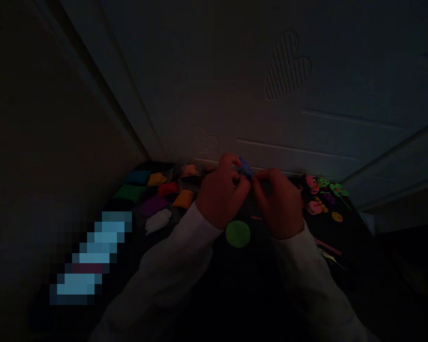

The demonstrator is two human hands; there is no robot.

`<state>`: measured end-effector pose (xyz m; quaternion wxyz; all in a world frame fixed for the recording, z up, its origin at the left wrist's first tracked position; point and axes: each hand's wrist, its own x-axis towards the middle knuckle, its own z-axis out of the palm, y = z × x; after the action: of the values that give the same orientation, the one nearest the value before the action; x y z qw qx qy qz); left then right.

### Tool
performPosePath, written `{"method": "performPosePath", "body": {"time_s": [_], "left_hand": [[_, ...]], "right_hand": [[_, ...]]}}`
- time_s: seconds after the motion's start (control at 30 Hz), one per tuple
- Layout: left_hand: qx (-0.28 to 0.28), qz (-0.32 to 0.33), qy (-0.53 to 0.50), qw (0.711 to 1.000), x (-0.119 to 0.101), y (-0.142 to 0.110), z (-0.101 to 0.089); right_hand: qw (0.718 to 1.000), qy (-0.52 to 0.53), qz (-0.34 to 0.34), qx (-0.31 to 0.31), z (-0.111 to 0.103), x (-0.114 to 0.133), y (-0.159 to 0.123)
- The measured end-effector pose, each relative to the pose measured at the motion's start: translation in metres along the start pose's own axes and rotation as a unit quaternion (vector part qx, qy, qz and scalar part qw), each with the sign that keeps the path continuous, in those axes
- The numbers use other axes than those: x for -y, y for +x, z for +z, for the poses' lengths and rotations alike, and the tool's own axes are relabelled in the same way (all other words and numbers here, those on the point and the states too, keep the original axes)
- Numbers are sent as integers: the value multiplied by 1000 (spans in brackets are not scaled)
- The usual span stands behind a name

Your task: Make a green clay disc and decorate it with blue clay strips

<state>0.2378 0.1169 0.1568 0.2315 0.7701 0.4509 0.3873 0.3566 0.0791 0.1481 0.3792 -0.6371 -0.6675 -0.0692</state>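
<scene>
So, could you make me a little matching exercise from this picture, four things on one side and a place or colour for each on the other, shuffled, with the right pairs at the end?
Things:
1. round flat disc
2. scissors
3. blue piece
4. larger striped heart

Places or colours:
A. beside the right sleeve
B. on the upright panel
C. green
D. in the left hand

Right pairs: 1-C, 2-A, 3-D, 4-B

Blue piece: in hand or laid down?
In hand: the left hand grips the blue piece between thumb and fingers; the right hand has its fingertips at the edge, contact unclear.
</scene>
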Motion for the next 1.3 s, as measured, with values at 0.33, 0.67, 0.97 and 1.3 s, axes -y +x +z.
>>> {"method": "performPosePath", "body": {"time_s": [0.33, 0.67, 0.97, 1.3], "left_hand": [[8, 75, 169, 983, 2, -1, 2], [-69, 122, 105, 984, -1, -3, 4], [-70, 124, 108, 984, -3, -4, 6], [-53, 155, 123, 979, 2, -4, 10]], "right_hand": [[1000, 12, 20, -13, -7, -10, 4], [990, 103, 69, 70, -18, -6, 2], [995, 62, 71, 43, -13, -3, 3], [995, 70, 59, 37, -11, -6, 3]]}}
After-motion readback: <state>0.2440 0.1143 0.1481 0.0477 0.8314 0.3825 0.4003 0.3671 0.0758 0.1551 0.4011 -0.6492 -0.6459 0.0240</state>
